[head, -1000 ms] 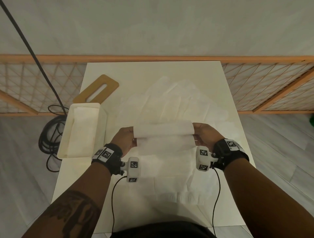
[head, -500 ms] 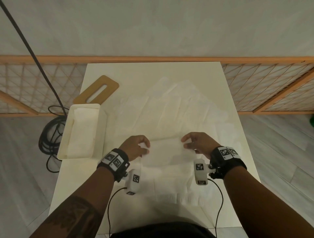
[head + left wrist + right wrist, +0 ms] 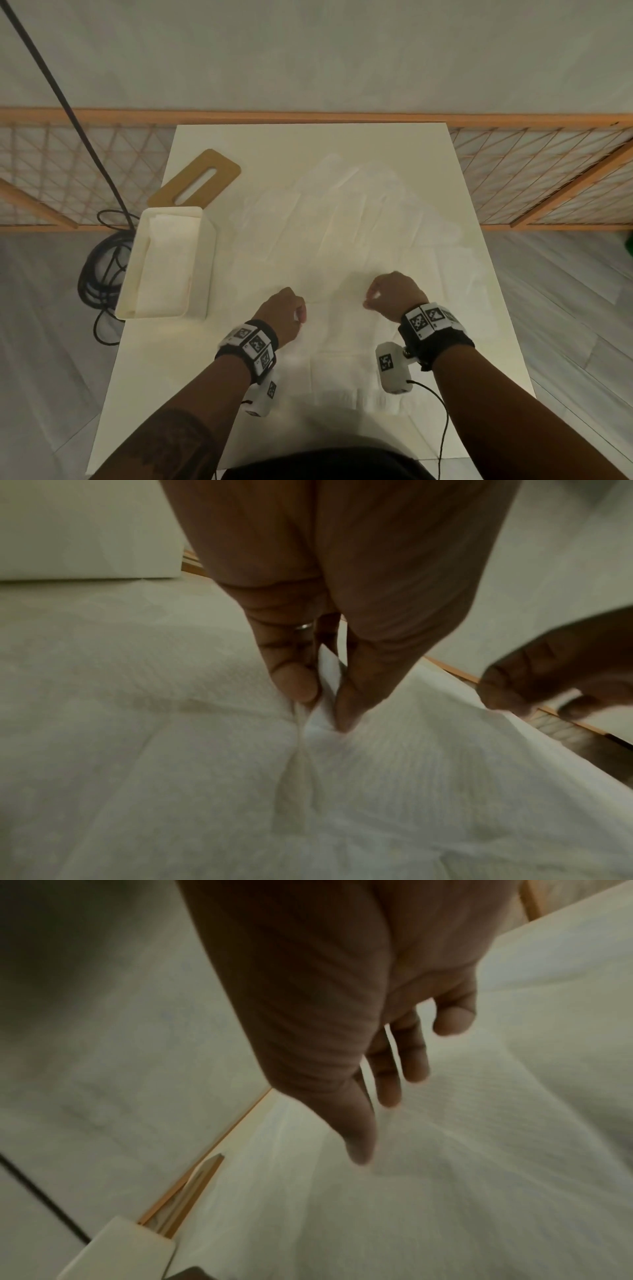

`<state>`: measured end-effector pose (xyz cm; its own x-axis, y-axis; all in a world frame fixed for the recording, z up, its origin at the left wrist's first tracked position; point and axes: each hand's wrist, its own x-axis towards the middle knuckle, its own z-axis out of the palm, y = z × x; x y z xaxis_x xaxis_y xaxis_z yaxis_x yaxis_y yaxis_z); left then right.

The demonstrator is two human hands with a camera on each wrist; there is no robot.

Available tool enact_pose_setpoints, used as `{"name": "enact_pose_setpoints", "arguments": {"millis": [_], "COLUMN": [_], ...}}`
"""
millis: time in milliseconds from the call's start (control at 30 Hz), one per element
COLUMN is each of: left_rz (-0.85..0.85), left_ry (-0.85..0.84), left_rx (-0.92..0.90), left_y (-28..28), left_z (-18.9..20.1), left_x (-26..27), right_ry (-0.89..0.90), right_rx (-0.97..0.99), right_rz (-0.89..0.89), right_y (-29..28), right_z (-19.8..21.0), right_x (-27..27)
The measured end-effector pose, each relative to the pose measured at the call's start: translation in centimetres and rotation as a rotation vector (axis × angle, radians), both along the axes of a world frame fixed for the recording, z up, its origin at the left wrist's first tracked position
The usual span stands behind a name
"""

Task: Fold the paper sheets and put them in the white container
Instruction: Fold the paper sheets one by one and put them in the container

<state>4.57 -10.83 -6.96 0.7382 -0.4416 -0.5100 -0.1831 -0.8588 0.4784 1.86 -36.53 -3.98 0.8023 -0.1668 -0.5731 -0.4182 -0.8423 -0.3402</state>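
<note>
Right hand (image 3: 394, 291) grip on paper sheets (image 3: 342, 240) unclear

White container (image 3: 205, 274) and wooden lid (image 3: 195, 181) along table's (image 3: 308, 144) left edge.

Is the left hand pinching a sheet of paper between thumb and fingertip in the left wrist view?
Yes: the left hand has its thumb and a fingertip closed on a raised ridge of the paper sheet lying on the table.

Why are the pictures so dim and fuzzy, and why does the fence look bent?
Head view: dim yellowish light, wide lens bows the fence rail, left hand slightly smeared. Left wrist view: fingers fairly sharp, paper sheet soft. Right wrist view: blurred throughout.
</note>
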Motion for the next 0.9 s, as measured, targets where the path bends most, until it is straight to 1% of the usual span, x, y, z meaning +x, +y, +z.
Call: {"name": "enact_pose_setpoints", "arguments": {"millis": [33, 67, 100, 167, 267, 333, 400, 533, 633, 700, 733, 767, 833, 900], "left_rz": [0.005, 0.008, 0.009, -0.002, -0.024, -0.015, -0.010, 0.013, 0.042, 0.032, 0.019, -0.001, -0.033, -0.045], "left_ry": [-0.002, -0.009, -0.016, -0.038, -0.043, -0.038, -0.050, -0.057, -0.071, -0.064, -0.055, -0.054, -0.059, -0.046], "left_rx": [0.002, 0.001, 0.002, 0.001, 0.015, 0.019, 0.031, 0.058, 0.058, 0.049, 0.042, 0.035, 0.028, 0.025], "left_y": [0.0, -0.1, -0.1, -0.1, 0.0, 0.0, -0.1, -0.5, -0.6, -0.4, -0.2, 0.0, 0.2, 0.4], "left_z": [0.0, -0.1, -0.1, 0.0, 0.2, 0.2, 0.3, 1.3, 1.9, 1.6, 1.4, 1.1, 0.7, 0.6], "left_x": [-0.1, -0.2, -0.3, -0.4, -0.6, -0.6, -0.6, -0.8, -0.9, -0.8, -0.8, -0.7, -0.5, -0.4], "right_ry": [-0.042, -0.088, -0.132, -0.163, -0.106, -0.027, -0.030, 0.009, 0.019, 0.002, -0.017, -0.037, -0.096, -0.183], "right_rx": [-0.025, 0.002, 0.048, 0.166, 0.413, 0.507, 0.470, 0.364, 0.396, 0.410, 0.400, 0.357, 0.193, 0.165], "right_rz": [-0.014, -0.039, -0.067, -0.140, -0.366, -0.440, -0.515, -0.545, -0.562, -0.535, -0.487, -0.427, -0.335, -0.330], "right_y": [0.4, 1.0, 1.8, 3.6, 5.9, 6.9, 7.5, 8.2, 8.3, 8.0, 7.8, 7.6, 6.9, 6.1], "right_z": [0.2, 0.4, 0.5, 0.8, 0.6, 0.4, 0.0, -0.7, -1.2, -1.1, -1.0, -0.9, -0.7, 0.1], "right_x": [0.7, 1.5, 2.2, 3.8, 6.3, 8.0, 9.3, 10.7, 11.5, 11.8, 11.8, 11.7, 11.2, 10.4]}}
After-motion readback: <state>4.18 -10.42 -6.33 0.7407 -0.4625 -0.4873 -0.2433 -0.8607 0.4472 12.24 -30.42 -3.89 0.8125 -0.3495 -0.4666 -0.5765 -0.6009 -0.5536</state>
